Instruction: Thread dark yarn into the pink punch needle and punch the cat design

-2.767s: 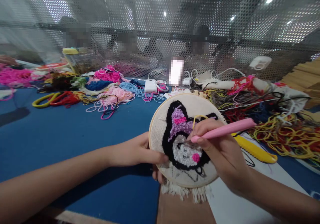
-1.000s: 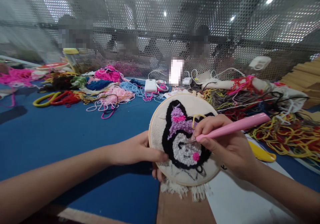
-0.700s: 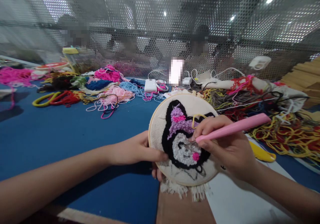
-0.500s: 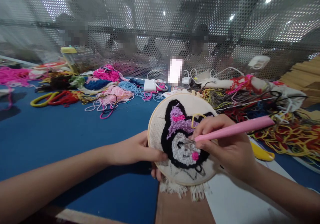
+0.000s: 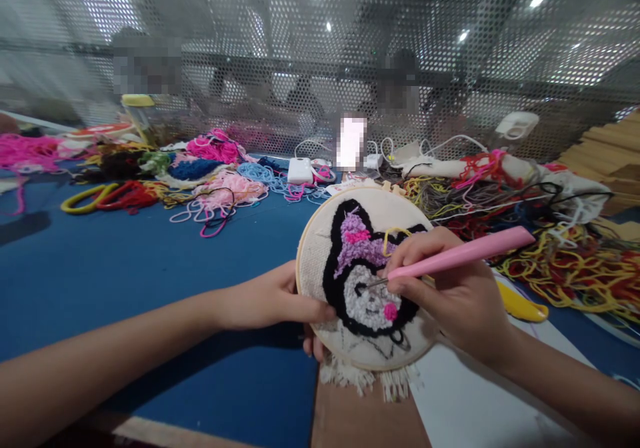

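Note:
My left hand (image 5: 285,301) grips the left edge of a round wooden embroidery hoop (image 5: 303,238), thumb on the cloth and fingers beneath. The cream cloth (image 5: 393,207) carries a looped-yarn figure (image 5: 331,261) with a black outline, purple patches, a pale grey face and a pink cheek. My right hand (image 5: 450,288) is closed around a pink-handled punch needle (image 5: 465,251). Its thin metal shaft points left, with the tip at the dark eye on the face. A short yellow yarn strand (image 5: 390,238) lies on the cloth above my right fingers.
Heaps of coloured yarn (image 5: 230,188) line the back left; more yarn (image 5: 575,261) lies at right. A yellow-handled tool (image 5: 523,301) and white paper (image 5: 480,395) are by my right arm. A lit phone (image 5: 351,143) stands before the perforated metal screen (image 5: 310,48).
The back end of the pink handle has shifted slightly left and down, while the needle tip stays at the eye. The hoop and my left hand hold nearly still.

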`<state>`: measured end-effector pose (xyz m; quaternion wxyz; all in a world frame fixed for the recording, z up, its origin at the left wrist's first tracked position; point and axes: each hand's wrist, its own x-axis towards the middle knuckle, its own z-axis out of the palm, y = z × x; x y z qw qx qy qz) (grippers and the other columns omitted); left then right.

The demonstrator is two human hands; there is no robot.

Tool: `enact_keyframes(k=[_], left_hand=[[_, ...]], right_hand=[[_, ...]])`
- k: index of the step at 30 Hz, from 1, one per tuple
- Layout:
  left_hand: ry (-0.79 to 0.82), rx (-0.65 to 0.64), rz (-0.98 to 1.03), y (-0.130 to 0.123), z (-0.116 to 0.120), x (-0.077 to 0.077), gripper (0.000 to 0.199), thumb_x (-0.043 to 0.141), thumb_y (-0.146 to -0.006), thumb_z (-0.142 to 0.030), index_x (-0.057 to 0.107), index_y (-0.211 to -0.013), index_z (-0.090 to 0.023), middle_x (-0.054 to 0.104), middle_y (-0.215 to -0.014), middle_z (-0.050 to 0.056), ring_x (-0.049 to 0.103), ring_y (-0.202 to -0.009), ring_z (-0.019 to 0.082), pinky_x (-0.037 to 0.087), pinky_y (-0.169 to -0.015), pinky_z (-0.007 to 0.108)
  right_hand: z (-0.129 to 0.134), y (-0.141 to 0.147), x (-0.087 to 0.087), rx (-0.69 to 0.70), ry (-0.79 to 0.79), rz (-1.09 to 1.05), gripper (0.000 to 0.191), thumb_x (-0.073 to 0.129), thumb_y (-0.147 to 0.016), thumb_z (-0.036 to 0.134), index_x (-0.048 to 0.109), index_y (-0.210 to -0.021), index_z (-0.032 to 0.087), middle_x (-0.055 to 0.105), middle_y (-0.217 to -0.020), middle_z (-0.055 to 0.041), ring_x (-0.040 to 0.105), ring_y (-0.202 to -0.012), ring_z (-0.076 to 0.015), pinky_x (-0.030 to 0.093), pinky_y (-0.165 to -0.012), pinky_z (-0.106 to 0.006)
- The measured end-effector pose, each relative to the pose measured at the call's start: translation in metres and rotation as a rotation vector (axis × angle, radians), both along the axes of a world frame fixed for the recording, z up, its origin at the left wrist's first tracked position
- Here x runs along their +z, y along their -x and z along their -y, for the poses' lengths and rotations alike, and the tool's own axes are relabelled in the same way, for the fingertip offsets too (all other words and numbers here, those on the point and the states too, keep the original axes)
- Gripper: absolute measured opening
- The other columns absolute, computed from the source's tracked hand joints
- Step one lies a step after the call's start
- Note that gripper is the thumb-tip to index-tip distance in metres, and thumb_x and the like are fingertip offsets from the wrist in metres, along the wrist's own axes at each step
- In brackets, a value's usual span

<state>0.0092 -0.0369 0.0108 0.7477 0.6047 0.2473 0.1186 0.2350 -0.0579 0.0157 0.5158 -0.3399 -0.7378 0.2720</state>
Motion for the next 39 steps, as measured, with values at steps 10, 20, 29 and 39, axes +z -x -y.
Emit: enact_keyframes(k=[10,20,29,39], left_hand=[[0.004,0.016,-0.029,0.0,0.001,0.001,0.018,0.053,-0.082,-0.02,0.068,-0.084,-0.009,0.07,-0.07,0.009,0.065,-0.061,0.016,0.053,-0.058,0.023],[-0.002,0.015,-0.046,0.001,0.001,0.0,0.017,0.054,-0.081,-0.021,0.066,-0.08,-0.009,0.07,-0.068,0.008,0.065,-0.061,0.016,0.052,-0.058,0.024],[-0.021,-0.016,-0.035,0.001,0.002,0.002,0.019,0.051,-0.083,-0.02,0.066,-0.08,-0.009,0.07,-0.068,0.007,0.064,-0.06,0.015,0.051,-0.056,0.021],[-0.029,-0.013,-0.036,-0.001,0.003,0.001,0.018,0.05,-0.083,-0.018,0.066,-0.08,-0.009,0.069,-0.067,0.007,0.065,-0.059,0.015,0.051,-0.054,0.021]], right_hand=[[0.001,-0.003,0.002,0.113,0.017,0.033,0.014,0.061,-0.079,0.017,0.051,-0.085,0.025,0.058,-0.08,-0.001,0.058,-0.072,-0.0156,0.048,-0.06,-0.029],[0.003,-0.005,0.003,0.196,-0.002,0.08,0.024,0.055,-0.08,0.009,0.047,-0.094,0.027,0.055,-0.085,-0.001,0.057,-0.077,-0.0161,0.048,-0.067,-0.032],[0.004,-0.006,0.007,0.211,-0.042,0.303,0.017,0.053,-0.081,0.011,0.046,-0.091,0.023,0.056,-0.087,-0.0025,0.056,-0.079,-0.0155,0.045,-0.069,-0.031],[0.002,0.006,-0.008,0.15,0.002,0.305,0.007,0.057,-0.083,0.019,0.052,-0.082,0.023,0.058,-0.083,0.0006,0.054,-0.08,-0.0143,0.042,-0.073,-0.031]])
